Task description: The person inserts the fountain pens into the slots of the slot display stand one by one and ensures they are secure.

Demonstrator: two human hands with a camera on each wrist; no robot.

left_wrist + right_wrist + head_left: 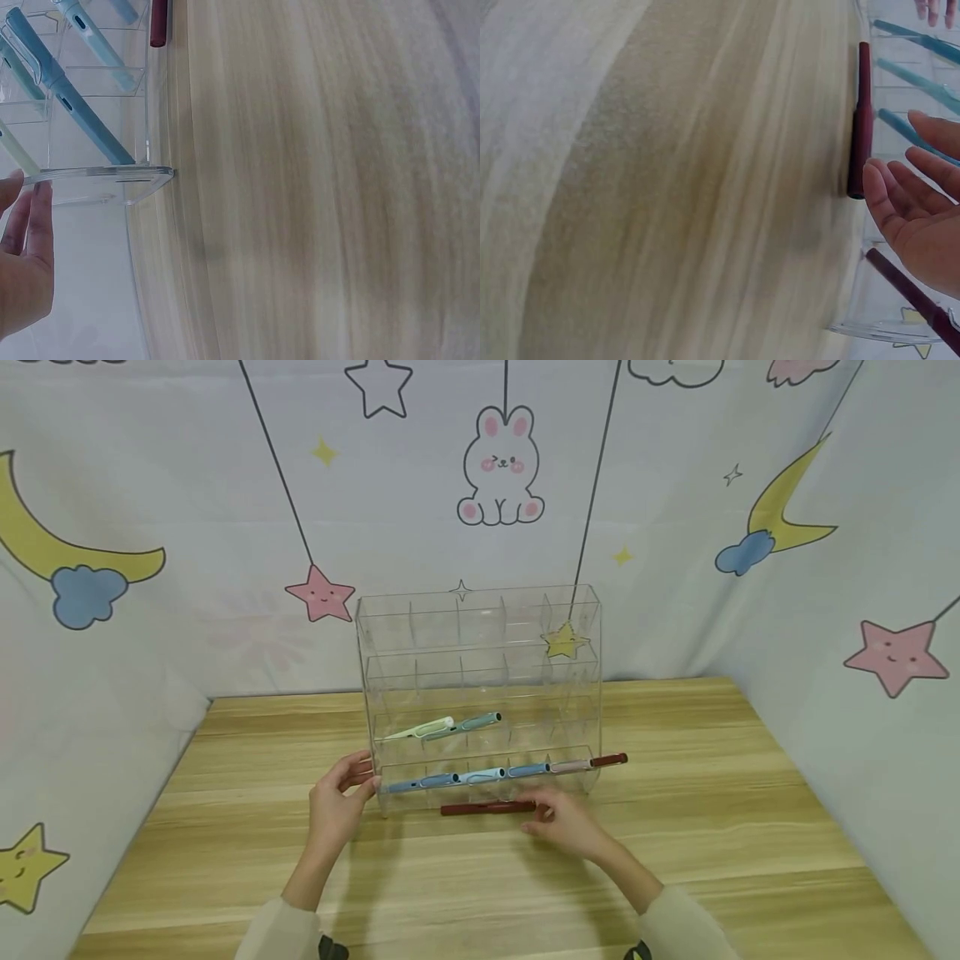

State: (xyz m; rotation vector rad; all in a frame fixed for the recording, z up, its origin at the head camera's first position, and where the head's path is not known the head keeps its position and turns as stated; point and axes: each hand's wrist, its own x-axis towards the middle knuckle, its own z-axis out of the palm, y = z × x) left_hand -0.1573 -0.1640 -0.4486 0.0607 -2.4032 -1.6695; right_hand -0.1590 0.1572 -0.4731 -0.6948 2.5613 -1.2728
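A clear acrylic rack [480, 681] with tiered compartments stands on the table. My left hand [337, 802] pinches its left side panel, thumb in front and fingers along the outside, as the left wrist view [26, 255] shows. A dark red pen [480, 808] lies along the rack's bottom front edge. Beside that pen's right end is my right hand [566, 827], fingers loosely bent and spread apart, holding nothing in the right wrist view. The lowest tier holds a blue pen [423, 782], a light blue pen [480, 775], another blue pen [528, 769] and a second dark red pen [609, 760].
One tier up, a pale green pen [420, 728] and a green pen [465, 726] lean in the rack. The wooden table [465, 893] extends around it. Behind and at both sides hangs a white curtain [420, 518] printed with stars, moons and a rabbit.
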